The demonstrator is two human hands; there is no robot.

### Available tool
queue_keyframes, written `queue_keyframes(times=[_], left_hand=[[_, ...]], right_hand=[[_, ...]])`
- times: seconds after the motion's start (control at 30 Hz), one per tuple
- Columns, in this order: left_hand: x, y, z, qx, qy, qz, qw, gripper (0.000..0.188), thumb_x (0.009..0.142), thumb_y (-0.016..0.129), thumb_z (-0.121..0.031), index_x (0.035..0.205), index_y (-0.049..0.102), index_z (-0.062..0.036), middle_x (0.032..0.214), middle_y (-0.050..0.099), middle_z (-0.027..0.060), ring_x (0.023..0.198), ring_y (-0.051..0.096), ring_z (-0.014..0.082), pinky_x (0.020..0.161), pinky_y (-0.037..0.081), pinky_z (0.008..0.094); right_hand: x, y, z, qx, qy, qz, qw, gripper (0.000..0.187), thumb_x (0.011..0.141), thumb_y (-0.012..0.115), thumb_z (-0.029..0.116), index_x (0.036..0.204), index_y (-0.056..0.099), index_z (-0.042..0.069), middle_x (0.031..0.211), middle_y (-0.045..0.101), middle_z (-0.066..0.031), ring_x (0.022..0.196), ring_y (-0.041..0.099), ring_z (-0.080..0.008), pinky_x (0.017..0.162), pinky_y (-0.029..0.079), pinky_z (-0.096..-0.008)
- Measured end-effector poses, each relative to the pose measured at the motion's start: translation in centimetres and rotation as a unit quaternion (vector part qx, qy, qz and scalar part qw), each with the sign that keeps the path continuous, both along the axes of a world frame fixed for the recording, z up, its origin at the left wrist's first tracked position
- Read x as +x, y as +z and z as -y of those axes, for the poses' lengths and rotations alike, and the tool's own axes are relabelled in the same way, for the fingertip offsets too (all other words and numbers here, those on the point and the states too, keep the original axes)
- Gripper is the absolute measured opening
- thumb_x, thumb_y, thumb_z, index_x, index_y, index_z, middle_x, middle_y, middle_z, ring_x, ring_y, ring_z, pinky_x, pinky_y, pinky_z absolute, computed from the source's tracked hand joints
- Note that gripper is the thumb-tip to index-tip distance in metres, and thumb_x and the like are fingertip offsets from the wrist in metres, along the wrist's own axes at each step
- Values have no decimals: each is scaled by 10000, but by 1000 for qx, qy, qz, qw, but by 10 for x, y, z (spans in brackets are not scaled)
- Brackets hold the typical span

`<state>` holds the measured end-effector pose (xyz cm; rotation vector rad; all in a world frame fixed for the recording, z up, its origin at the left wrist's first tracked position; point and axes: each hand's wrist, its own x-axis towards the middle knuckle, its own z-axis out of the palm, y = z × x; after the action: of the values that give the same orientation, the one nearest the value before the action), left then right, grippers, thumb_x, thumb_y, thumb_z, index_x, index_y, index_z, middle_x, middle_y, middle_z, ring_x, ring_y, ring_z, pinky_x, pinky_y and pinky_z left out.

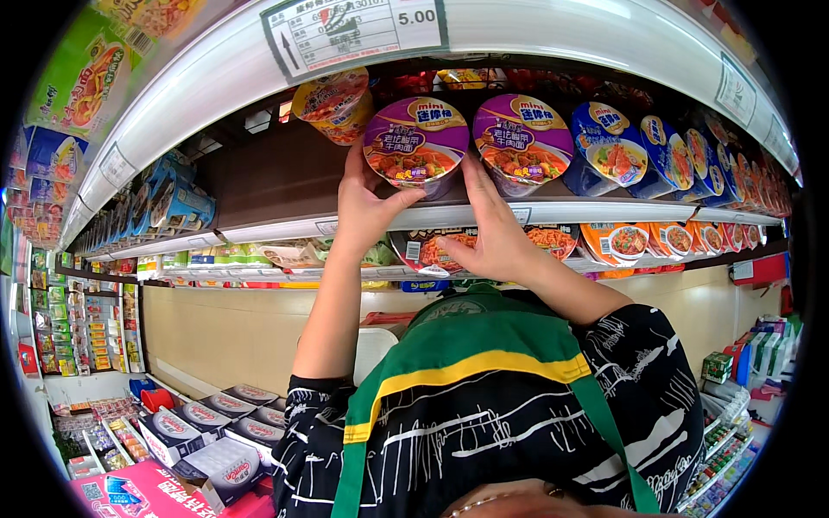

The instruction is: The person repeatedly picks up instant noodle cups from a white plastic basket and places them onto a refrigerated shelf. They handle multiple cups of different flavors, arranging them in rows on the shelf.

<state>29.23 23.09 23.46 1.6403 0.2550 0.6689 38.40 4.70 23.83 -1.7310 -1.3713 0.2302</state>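
Observation:
My left hand [366,203] is closed around the left side and lower front of a purple-lidded instant noodle cup [416,145] at the shelf's front. Against that cup's right side lie the stretched fingers of my right hand [488,229], its thumb spread out below. Just right of these fingers stands a second purple-lidded noodle cup [523,142]. Behind the left hand, a yellow and orange noodle cup [333,105] leans a little on the shelf [268,177]. The tips of my left fingers are partly hidden by the cup.
Blue noodle cups [606,148] continue in a row to the right. Light-blue cups [181,203] stand at the far left. Close above runs a white shelf edge [570,34] with price labels. Bowl noodles [615,242] fill the shelf below. Boxed cartons [220,466] are stacked lower left.

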Motion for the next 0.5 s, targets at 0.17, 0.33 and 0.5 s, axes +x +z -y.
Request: queue_keyframes(times=[0.17, 0.33, 0.5], left_hand=[[-4, 1, 4, 1, 3, -5, 1000, 986, 584, 842, -60, 1360, 241, 32, 1233, 502, 151, 1102, 532, 207, 943, 442, 334], [-5, 3, 10, 16, 18, -8, 1000, 979, 592, 832, -51, 1362, 233, 29, 1229, 502, 155, 1106, 530, 212, 945, 440, 340], [-3, 2, 11, 51, 15, -5, 999, 977, 607, 821, -51, 1370, 217, 24, 1234, 495, 165, 1120, 523, 225, 959, 431, 350]], right_hand=[[-2, 2, 3, -10, -1, 0, 1000, 1004, 718, 683, 212, 1408, 16, -84, 1450, 100, -318, 1370, 133, -409, 1110, 182, -406], [-3, 0, 5, -9, 1, 3, 1000, 994, 722, 686, 203, 1409, 26, -80, 1451, 104, -315, 1368, 142, -407, 1107, 193, -407], [-7, -2, 7, -20, -15, 7, 1000, 979, 728, 683, 202, 1407, 39, -81, 1450, 106, -314, 1366, 149, -407, 1105, 197, -412]])
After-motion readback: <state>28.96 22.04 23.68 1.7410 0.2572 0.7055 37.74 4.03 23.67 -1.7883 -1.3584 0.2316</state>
